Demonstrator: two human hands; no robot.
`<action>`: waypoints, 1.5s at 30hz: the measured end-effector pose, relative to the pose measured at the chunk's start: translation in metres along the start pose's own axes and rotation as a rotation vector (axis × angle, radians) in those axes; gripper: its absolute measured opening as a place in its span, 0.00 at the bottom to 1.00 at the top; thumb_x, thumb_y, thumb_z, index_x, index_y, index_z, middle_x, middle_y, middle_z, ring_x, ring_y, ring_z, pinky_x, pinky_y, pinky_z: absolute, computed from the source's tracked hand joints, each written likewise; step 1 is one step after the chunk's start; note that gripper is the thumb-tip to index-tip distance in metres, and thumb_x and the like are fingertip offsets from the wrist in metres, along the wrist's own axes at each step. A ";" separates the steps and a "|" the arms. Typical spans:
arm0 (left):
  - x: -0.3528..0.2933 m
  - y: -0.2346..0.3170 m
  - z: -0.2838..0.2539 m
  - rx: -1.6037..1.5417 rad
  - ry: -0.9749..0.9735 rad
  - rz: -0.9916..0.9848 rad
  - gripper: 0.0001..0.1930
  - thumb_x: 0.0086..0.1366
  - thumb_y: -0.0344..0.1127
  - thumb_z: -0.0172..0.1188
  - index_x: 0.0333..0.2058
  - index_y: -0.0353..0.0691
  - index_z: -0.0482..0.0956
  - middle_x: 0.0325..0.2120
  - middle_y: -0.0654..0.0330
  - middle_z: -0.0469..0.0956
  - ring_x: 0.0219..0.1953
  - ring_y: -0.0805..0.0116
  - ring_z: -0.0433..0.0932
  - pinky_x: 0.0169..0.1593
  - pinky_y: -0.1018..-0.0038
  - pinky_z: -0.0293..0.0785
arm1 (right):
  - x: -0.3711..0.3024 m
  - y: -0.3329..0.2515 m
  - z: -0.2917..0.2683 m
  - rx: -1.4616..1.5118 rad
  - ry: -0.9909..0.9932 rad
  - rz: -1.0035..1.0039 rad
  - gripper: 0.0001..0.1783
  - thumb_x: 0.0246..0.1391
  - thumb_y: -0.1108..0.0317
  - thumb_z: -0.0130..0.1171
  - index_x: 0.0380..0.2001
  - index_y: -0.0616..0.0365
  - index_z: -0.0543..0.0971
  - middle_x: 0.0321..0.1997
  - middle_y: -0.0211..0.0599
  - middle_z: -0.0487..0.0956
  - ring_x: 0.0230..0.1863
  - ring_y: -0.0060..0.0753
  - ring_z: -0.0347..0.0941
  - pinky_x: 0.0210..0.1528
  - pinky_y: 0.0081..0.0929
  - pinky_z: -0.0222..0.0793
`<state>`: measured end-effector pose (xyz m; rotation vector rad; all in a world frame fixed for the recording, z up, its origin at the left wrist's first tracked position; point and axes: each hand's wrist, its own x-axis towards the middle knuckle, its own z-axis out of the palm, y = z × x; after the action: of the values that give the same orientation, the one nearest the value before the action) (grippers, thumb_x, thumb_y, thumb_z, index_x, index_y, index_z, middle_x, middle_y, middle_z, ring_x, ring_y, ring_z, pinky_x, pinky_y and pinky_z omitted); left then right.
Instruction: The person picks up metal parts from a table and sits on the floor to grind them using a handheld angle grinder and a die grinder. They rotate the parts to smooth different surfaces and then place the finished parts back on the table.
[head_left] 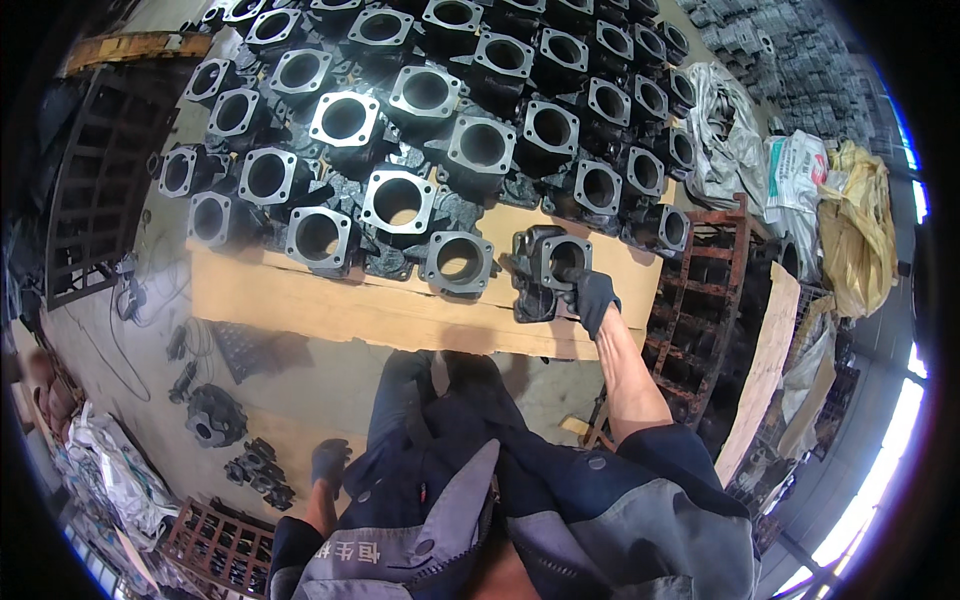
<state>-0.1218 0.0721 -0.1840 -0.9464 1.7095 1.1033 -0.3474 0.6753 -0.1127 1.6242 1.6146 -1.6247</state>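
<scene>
My right hand point(597, 302), in a dark work glove, is closed on the right edge of a black cast-metal housing point(533, 300) with a round bore and a bright, square machined flange. The fingers reach to the rim of the bore, and some of them are hidden. This housing rests near the front edge of a cardboard-covered table point(420, 318). My left hand point(330, 462), gloved too, hangs low beside my leg, well away from the table. It holds nothing I can see, and its fingers look loosely apart. Nearest to the gripped casting on the left stands a similar housing point(434, 270).
Rows of the same housings point(345, 119) fill the table toward the back. A rusty metal rack point(690, 300) stands at its right, with plastic sacks point(795, 180) beyond. Dark castings point(215, 415) and cables lie on the floor at left, near a dark metal grid point(90, 190).
</scene>
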 end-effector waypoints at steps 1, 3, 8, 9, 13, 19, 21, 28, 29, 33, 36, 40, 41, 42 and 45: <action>-0.001 0.001 -0.001 0.058 0.005 0.016 0.12 0.65 0.36 0.57 0.42 0.36 0.82 0.33 0.56 0.84 0.31 0.67 0.81 0.36 0.73 0.76 | -0.001 0.001 0.000 0.041 -0.007 -0.005 0.09 0.57 0.62 0.61 0.32 0.57 0.83 0.22 0.34 0.80 0.16 0.24 0.69 0.17 0.23 0.63; -0.003 0.006 0.000 -0.007 0.004 -0.038 0.11 0.65 0.36 0.56 0.42 0.36 0.82 0.33 0.56 0.83 0.31 0.67 0.81 0.35 0.73 0.76 | 0.000 0.000 0.001 0.091 0.003 0.014 0.08 0.57 0.63 0.61 0.31 0.56 0.83 0.21 0.32 0.79 0.15 0.23 0.67 0.16 0.23 0.62; 0.011 -0.007 -0.001 -0.106 -0.010 -0.052 0.10 0.66 0.34 0.57 0.41 0.37 0.82 0.32 0.56 0.83 0.30 0.67 0.81 0.34 0.73 0.75 | -0.002 -0.010 0.017 0.128 0.001 -0.015 0.09 0.57 0.63 0.62 0.31 0.58 0.82 0.20 0.32 0.78 0.15 0.23 0.69 0.15 0.22 0.62; 0.012 -0.005 0.000 -0.095 -0.007 -0.055 0.10 0.66 0.34 0.57 0.41 0.37 0.82 0.32 0.55 0.84 0.30 0.67 0.81 0.33 0.73 0.75 | -0.003 -0.011 0.021 0.146 -0.009 -0.018 0.09 0.57 0.63 0.62 0.30 0.58 0.82 0.20 0.32 0.78 0.15 0.23 0.69 0.15 0.22 0.62; 0.021 -0.004 -0.001 -0.094 -0.007 -0.088 0.09 0.66 0.33 0.58 0.41 0.36 0.82 0.32 0.55 0.84 0.30 0.67 0.82 0.33 0.73 0.76 | -0.006 -0.018 0.038 0.176 -0.070 -0.028 0.10 0.58 0.62 0.62 0.31 0.58 0.81 0.21 0.34 0.79 0.16 0.24 0.70 0.16 0.22 0.63; 0.012 -0.009 -0.005 -0.087 -0.014 -0.056 0.10 0.65 0.31 0.56 0.41 0.35 0.82 0.32 0.54 0.84 0.33 0.64 0.84 0.35 0.72 0.79 | 0.000 -0.017 0.066 0.219 -0.059 -0.003 0.08 0.59 0.63 0.60 0.30 0.55 0.81 0.22 0.31 0.79 0.14 0.16 0.65 0.15 0.14 0.58; 0.019 -0.033 -0.011 0.058 -0.046 0.216 0.10 0.65 0.30 0.55 0.40 0.34 0.83 0.33 0.54 0.84 0.33 0.64 0.84 0.35 0.72 0.79 | 0.004 -0.017 0.073 0.202 -0.064 -0.019 0.08 0.59 0.62 0.61 0.31 0.55 0.81 0.22 0.31 0.79 0.15 0.17 0.66 0.16 0.16 0.60; 0.021 -0.021 -0.002 -0.053 0.012 0.001 0.12 0.63 0.34 0.55 0.40 0.35 0.83 0.36 0.56 0.84 0.34 0.66 0.85 0.37 0.72 0.80 | 0.008 -0.021 0.074 0.244 -0.024 -0.021 0.08 0.56 0.64 0.63 0.30 0.57 0.82 0.21 0.33 0.79 0.15 0.23 0.68 0.17 0.21 0.62; 0.027 -0.029 -0.003 0.016 -0.028 0.007 0.12 0.63 0.33 0.55 0.40 0.35 0.84 0.35 0.56 0.84 0.33 0.65 0.84 0.37 0.72 0.80 | 0.009 -0.018 0.073 0.289 -0.014 -0.019 0.09 0.55 0.64 0.65 0.29 0.59 0.82 0.20 0.34 0.78 0.14 0.25 0.68 0.16 0.24 0.62; 0.078 -0.079 -0.024 0.293 -0.118 0.085 0.10 0.64 0.32 0.56 0.37 0.35 0.84 0.32 0.54 0.85 0.32 0.64 0.84 0.35 0.71 0.79 | 0.021 -0.006 0.083 0.446 0.009 -0.088 0.09 0.52 0.65 0.66 0.30 0.62 0.84 0.20 0.35 0.78 0.15 0.28 0.68 0.18 0.28 0.65; 0.038 -0.019 -0.004 -0.075 0.055 -0.178 0.10 0.64 0.30 0.56 0.38 0.33 0.83 0.31 0.53 0.84 0.31 0.63 0.83 0.35 0.71 0.79 | 0.023 -0.003 0.078 0.251 0.045 -0.042 0.10 0.54 0.65 0.65 0.33 0.61 0.85 0.22 0.36 0.79 0.15 0.29 0.68 0.17 0.28 0.66; 0.020 -0.002 0.000 -0.189 0.024 -0.090 0.10 0.64 0.31 0.56 0.40 0.32 0.81 0.30 0.51 0.83 0.30 0.62 0.82 0.34 0.69 0.78 | 0.016 -0.008 0.081 0.330 0.029 -0.052 0.08 0.54 0.65 0.64 0.32 0.59 0.84 0.20 0.37 0.79 0.13 0.30 0.68 0.16 0.28 0.64; 0.011 -0.003 -0.002 -0.129 0.021 -0.069 0.11 0.64 0.31 0.56 0.40 0.32 0.81 0.30 0.51 0.83 0.30 0.62 0.82 0.35 0.69 0.78 | 0.013 -0.009 0.076 0.307 0.026 -0.011 0.06 0.56 0.67 0.63 0.32 0.59 0.84 0.25 0.36 0.82 0.19 0.28 0.75 0.18 0.23 0.67; 0.007 -0.001 0.000 -0.072 0.020 -0.041 0.11 0.64 0.32 0.56 0.40 0.32 0.81 0.31 0.51 0.83 0.30 0.61 0.82 0.35 0.69 0.78 | 0.008 -0.012 0.075 0.319 0.018 -0.007 0.08 0.55 0.66 0.64 0.33 0.59 0.83 0.22 0.37 0.80 0.16 0.29 0.73 0.17 0.26 0.64; 0.007 -0.019 0.002 -0.127 0.000 -0.074 0.11 0.65 0.32 0.54 0.40 0.32 0.81 0.31 0.50 0.84 0.32 0.61 0.83 0.36 0.68 0.79 | 0.009 -0.013 0.075 0.338 0.013 -0.033 0.10 0.55 0.64 0.64 0.36 0.59 0.83 0.20 0.37 0.79 0.14 0.30 0.70 0.16 0.29 0.62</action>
<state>-0.1065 0.0666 -0.1967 -1.0798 1.6062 1.1733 -0.3951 0.6206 -0.1360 1.7748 1.4371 -1.9945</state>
